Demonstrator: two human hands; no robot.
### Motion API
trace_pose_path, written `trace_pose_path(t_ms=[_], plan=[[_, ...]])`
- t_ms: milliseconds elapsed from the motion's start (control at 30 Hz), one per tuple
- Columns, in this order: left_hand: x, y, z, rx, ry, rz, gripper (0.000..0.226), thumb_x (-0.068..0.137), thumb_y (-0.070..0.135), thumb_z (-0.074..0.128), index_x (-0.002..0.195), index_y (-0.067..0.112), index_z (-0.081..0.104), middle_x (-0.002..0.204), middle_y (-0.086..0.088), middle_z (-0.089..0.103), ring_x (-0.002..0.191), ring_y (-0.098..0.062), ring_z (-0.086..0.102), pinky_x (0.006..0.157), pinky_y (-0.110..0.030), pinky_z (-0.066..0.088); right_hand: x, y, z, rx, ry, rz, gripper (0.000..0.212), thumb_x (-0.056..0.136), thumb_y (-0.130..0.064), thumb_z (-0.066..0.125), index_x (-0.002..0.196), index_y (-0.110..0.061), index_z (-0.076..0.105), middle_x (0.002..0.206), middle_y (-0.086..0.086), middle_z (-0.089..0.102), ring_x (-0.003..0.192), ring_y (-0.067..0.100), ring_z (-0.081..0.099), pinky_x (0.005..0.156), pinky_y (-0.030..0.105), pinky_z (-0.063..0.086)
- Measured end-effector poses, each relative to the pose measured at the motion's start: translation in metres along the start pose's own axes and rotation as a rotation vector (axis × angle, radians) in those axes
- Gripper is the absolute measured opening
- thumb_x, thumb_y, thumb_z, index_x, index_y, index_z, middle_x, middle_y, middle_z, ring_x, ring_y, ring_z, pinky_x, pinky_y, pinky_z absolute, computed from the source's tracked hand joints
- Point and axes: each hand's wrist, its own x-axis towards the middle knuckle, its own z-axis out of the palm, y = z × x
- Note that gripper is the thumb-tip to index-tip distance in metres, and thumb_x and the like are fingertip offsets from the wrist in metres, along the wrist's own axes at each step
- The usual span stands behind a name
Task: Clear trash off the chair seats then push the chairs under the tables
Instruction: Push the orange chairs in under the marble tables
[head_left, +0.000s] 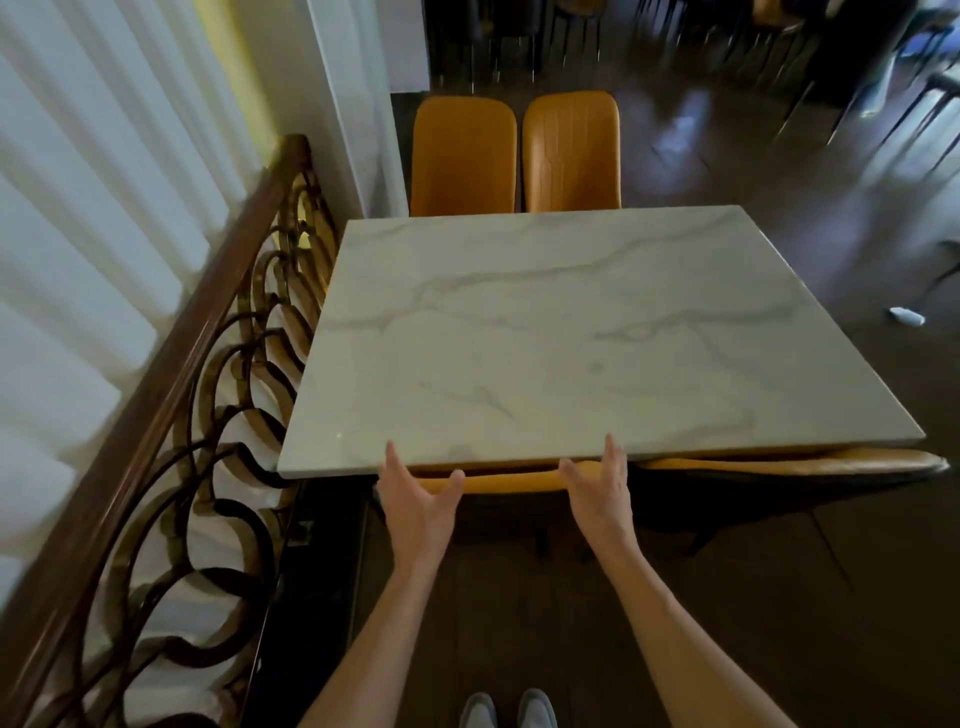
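A white marble table (571, 332) fills the middle of the view. Tucked under its near edge is an orange chair (511, 482), only the top of its backrest showing. My left hand (415, 499) and my right hand (600, 486) are at that backrest, fingers spread, holding nothing; contact with it is unclear. A second orange chair (810, 460) sits pushed in to the right of it. On the far side two more orange chairs (464, 156) (572, 150) stand against the table edge. The seats are hidden under the tabletop.
A wooden and wrought-iron railing (208, 364) runs along the left, close to the table. A small white piece of trash (906, 315) lies on the dark floor at the right. Dark chairs and tables (675, 36) stand at the back. My shoes (506, 709) show at the bottom.
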Motion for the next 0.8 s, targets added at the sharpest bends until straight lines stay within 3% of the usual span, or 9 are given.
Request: trace_pose_path(t_ms=[67, 200, 367, 567, 800], plan=[[0.002, 0.011, -0.004, 0.084, -0.038, 0.134, 0.119, 0.064, 0.089, 0.050, 0.156, 0.028, 0.004, 0.164, -0.011, 0.012, 0.150, -0.033, 0.011, 0.115, -0.061, 0.024, -0.002, -0.009, 0.000, -0.063, -0.001, -0.104, 0.081, 0.098, -0.044, 0.054, 0.158, -0.026, 0.004, 0.168, 0.002, 0.000, 0.153, 0.029, 0.007, 0.119, 0.054, 0.021], [0.007, 0.039, -0.013, 0.272, -0.041, 0.320, 0.103, 0.075, 0.080, 0.041, 0.155, 0.033, -0.002, 0.165, -0.012, 0.003, 0.151, -0.035, 0.000, 0.115, -0.059, 0.016, -0.004, -0.029, -0.010, -0.198, 0.037, -0.290, 0.083, 0.097, -0.051, 0.050, 0.158, -0.027, 0.001, 0.168, 0.003, -0.003, 0.153, 0.027, 0.003, 0.120, 0.057, 0.015], [0.010, 0.082, -0.023, 0.438, -0.027, 0.563, 0.090, 0.085, 0.077, 0.033, 0.156, 0.032, 0.001, 0.165, -0.011, -0.003, 0.151, -0.030, -0.007, 0.119, -0.049, 0.009, -0.012, -0.061, -0.037, -0.299, 0.109, -0.480, 0.083, 0.097, -0.053, 0.049, 0.158, -0.028, -0.002, 0.167, 0.001, -0.008, 0.153, 0.023, -0.007, 0.123, 0.048, 0.000], [0.000, 0.131, -0.014, 0.471, -0.008, 0.763, 0.087, 0.087, 0.074, 0.032, 0.156, 0.033, -0.002, 0.165, -0.005, -0.010, 0.151, -0.024, -0.013, 0.119, -0.043, 0.002, -0.017, -0.088, -0.082, -0.342, 0.212, -0.557, 0.083, 0.096, -0.055, 0.047, 0.158, -0.030, -0.004, 0.167, -0.001, -0.008, 0.153, 0.022, -0.010, 0.123, 0.047, -0.004], [-0.029, 0.171, 0.043, 0.457, -0.064, 0.862, 0.086, 0.088, 0.076, 0.031, 0.155, 0.036, -0.005, 0.165, -0.003, -0.014, 0.150, -0.021, -0.018, 0.118, -0.039, -0.005, -0.010, -0.068, -0.147, -0.313, 0.259, -0.498, 0.084, 0.096, -0.060, 0.043, 0.157, -0.032, -0.007, 0.167, -0.005, -0.012, 0.152, 0.018, -0.014, 0.123, 0.046, -0.006]])
